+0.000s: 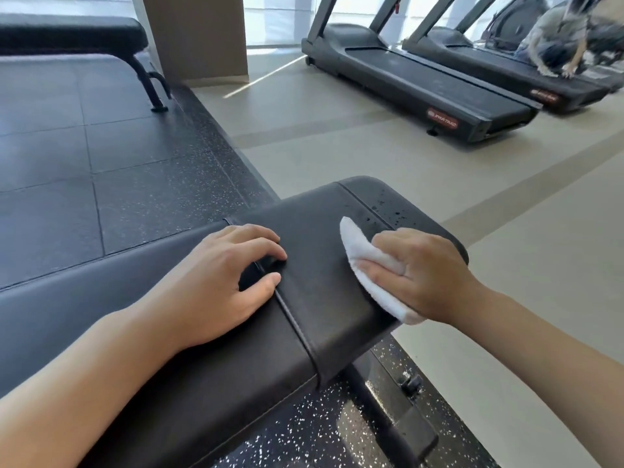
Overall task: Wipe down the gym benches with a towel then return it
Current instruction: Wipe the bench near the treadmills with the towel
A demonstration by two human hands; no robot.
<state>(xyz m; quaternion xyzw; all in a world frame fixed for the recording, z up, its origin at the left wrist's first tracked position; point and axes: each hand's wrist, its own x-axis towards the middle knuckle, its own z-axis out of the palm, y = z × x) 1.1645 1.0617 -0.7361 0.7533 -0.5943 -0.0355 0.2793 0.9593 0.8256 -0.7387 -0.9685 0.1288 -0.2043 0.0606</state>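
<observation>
So two hands on one black bench [314, 298] here. The right hand [418, 275] has the one white towel [364, 261] bunched up, fingers [378, 268] curled around it, pressing it down on the pad close to the bench's right edge, toward the far end. Some of the towel sticks out past the hand on both sides. There's a scatter of water drops [388, 204] on the far end section of the pad, just beyond the towel.

The left hand [219, 282] sits palm down near the bench's left edge, fingers bent, tips resting right around the seam in the pad and holding nothing.

Count of the other stuff: a second bench [71, 35] at top left, well apart on the dark tiled floor [101, 157], and two treadmills [422, 82] side by side at top right. A blurry person [560, 32] is on the farther one.
</observation>
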